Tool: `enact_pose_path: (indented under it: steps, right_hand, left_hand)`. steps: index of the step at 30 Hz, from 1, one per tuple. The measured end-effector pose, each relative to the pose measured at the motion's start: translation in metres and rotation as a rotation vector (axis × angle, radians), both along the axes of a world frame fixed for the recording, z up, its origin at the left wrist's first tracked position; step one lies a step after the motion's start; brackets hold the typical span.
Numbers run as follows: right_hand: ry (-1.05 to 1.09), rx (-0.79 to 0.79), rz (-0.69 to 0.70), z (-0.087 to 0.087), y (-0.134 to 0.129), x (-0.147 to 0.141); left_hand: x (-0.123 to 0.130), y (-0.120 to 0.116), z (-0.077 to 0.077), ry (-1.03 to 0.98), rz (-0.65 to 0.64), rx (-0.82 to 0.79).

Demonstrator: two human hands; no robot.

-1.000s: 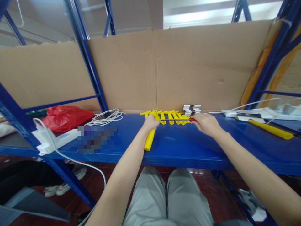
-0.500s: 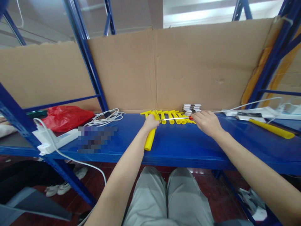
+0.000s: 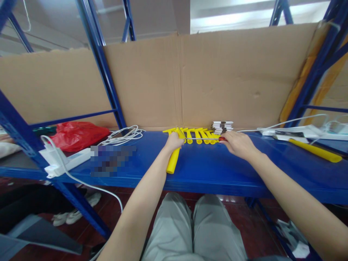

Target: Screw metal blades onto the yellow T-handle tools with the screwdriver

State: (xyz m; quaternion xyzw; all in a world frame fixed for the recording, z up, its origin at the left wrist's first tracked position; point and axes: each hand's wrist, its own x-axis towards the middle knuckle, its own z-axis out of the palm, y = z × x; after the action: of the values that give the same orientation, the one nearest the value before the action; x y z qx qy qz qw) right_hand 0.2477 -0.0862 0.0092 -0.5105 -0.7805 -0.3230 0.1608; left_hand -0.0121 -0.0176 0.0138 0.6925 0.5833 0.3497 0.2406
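My left hand (image 3: 174, 142) is closed around a yellow tool (image 3: 173, 161) with a thick round handle that points toward the shelf's front edge. A screwdriver (image 3: 202, 138) with a thin metal shaft and red handle lies level, its tip at the yellow tool's head. My right hand (image 3: 236, 144) grips the red handle, fingers wrapped round it. Behind the shaft, several yellow pieces (image 3: 199, 135) with round handles lie in a row. A stack of small white packs (image 3: 222, 127) with dark bands stands behind my right hand.
The blue shelf (image 3: 212, 170) carries a red plastic bag (image 3: 81, 136), a white cable coil (image 3: 123, 135) and a white power strip (image 3: 69, 162) at left. Another yellow handle (image 3: 315, 150) lies at right. Cardboard (image 3: 231, 76) stands behind. A person's shoes (image 3: 73, 217) show below left.
My right hand has shifted very slightly and its fingers sit differently on the red handle. My left hand and the yellow tool stay in place.
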Motion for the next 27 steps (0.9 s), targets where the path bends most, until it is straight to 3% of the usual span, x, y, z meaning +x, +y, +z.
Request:
enact_pose_path:
  steps: [5, 14, 21, 27]
  right_hand:
    - [0.011, -0.124, -0.089, -0.0005, -0.0020, -0.0020]
    - [0.002, -0.077, -0.060, 0.0000, -0.0015, 0.0021]
    - [0.027, -0.212, -0.149, 0.0010, -0.0032, -0.0060]
    - [0.025, -0.108, -0.106, -0.0025, 0.0003, 0.0028]
  left_hand:
    - [0.0005, 0.0005, -0.0007, 0.007, 0.001, -0.001]
    - [-0.0006, 0.0014, -0.0013, 0.024, 0.004, 0.014]
    - [-0.0015, 0.0002, 0.0001, 0.038, 0.021, 0.023]
    - [-0.0003, -0.0011, 0.0004, 0.028, 0.015, 0.008]
